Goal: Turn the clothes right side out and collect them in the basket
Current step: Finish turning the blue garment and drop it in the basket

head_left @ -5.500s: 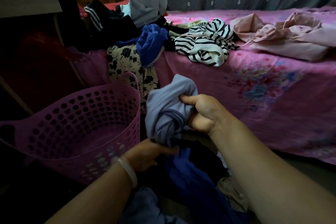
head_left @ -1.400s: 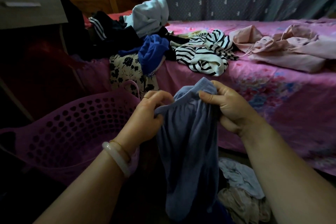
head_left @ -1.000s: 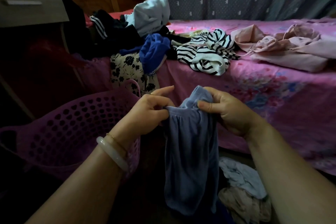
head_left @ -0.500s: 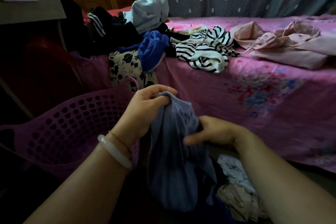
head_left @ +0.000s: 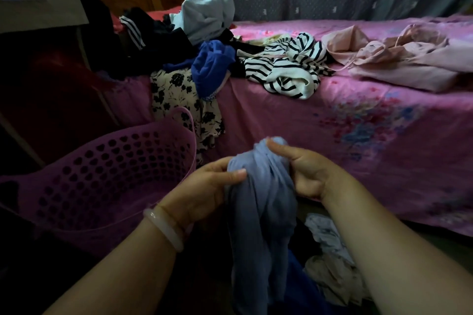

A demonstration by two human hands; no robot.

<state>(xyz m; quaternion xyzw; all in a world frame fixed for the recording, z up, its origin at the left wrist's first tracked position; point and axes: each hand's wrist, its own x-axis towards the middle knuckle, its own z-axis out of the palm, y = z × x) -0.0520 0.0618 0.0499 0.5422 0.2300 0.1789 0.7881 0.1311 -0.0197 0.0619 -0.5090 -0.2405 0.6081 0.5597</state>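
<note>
Purple perforated basket (head_left: 107,174) looks empty, its depths dim, while both hands, left (head_left: 204,186) and right (head_left: 307,174), pinch the bunched blue-grey garment (head_left: 261,207).

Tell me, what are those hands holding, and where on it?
Both hands, left and right, grip the grey-blue garment at its bunched top end; the rest hangs down.
</note>
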